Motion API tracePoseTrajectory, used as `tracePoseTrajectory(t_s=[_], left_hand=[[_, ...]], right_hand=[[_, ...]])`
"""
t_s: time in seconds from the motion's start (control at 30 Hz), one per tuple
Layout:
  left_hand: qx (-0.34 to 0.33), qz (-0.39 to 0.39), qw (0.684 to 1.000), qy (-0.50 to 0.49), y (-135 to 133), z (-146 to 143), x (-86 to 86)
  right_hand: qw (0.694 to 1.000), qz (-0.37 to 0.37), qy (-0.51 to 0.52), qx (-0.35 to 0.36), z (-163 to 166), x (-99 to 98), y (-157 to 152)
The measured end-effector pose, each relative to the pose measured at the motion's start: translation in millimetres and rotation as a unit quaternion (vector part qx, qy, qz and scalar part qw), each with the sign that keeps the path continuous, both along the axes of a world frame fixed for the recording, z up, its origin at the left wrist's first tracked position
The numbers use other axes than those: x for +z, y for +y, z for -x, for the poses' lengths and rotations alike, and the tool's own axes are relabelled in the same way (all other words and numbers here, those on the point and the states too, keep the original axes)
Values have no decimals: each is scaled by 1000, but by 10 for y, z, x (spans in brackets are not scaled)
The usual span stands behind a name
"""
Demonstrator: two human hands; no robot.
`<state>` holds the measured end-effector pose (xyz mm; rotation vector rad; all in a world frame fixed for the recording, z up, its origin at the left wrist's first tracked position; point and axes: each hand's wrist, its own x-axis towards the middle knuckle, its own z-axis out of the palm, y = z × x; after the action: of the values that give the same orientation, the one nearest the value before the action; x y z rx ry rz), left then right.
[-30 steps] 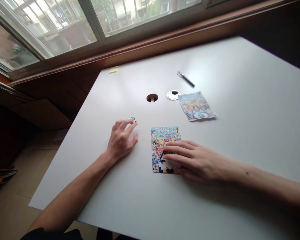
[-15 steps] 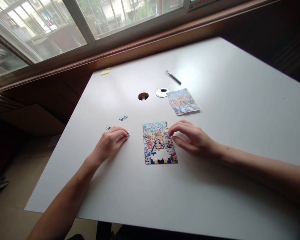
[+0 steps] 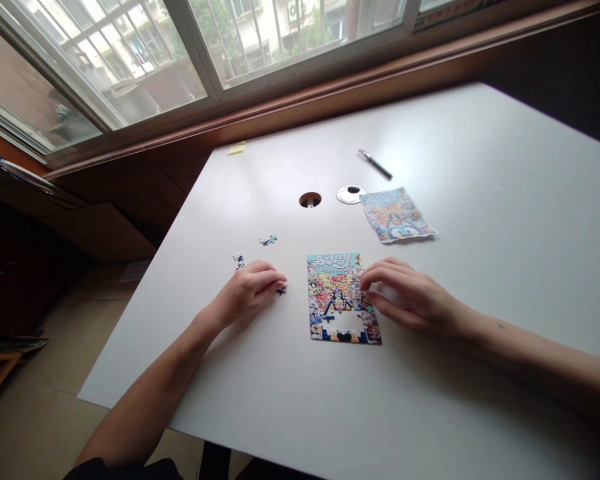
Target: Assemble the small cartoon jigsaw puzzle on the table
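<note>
A colourful jigsaw puzzle [image 3: 337, 283] lies flat on the white table, with a white gap in its lower part. My left hand [image 3: 250, 290] is to its left, fingertips pinched on a small dark puzzle piece [image 3: 281, 291] at the table top. Most of that piece is covered by the fingers. At the puzzle's right edge rests my right hand [image 3: 405, 293], its fingers curved and thumb apart, with nothing seen between them. Loose puzzle pieces [image 3: 269, 240] lie beyond my left hand, and more pieces [image 3: 239, 260] are just behind its knuckles.
A creased picture sheet [image 3: 397, 217] lies behind my right hand, beside a round metal cover [image 3: 349, 195]. There is a cable hole [image 3: 311, 200] in the table [image 3: 300, 413]. Farther back are a pen [image 3: 375, 164] and a yellow sticky note [image 3: 237, 148], near the window.
The view has shifted, so everything appears farther right and slightly lower. My left hand has turned a little over the piece it pinches. My right hand stays at the puzzle's edge.
</note>
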<state>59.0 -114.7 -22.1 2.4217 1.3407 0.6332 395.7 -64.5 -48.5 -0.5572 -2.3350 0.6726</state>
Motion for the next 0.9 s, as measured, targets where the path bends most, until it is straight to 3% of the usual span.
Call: tracePoseTrajectory(t_s=[0.2,0.3,0.47,0.63,0.9], left_hand=[[188,-88,975,75,180,523,156],[247,-56,963,89,176,771,203],[226,36,970,84,78,783,225],[209,76,969,108,38,665,227],[164,122,977,64,6,519,235]], right_hand=[[1000,4,-4,1,-17,-40,9],[1000,18,-12,8,-30,-58,17],[1000,17,-12,7,-34,-66,25],[1000,25,-18,5,-42,-66,26],[1000,16,-18,7,-21,-33,7]])
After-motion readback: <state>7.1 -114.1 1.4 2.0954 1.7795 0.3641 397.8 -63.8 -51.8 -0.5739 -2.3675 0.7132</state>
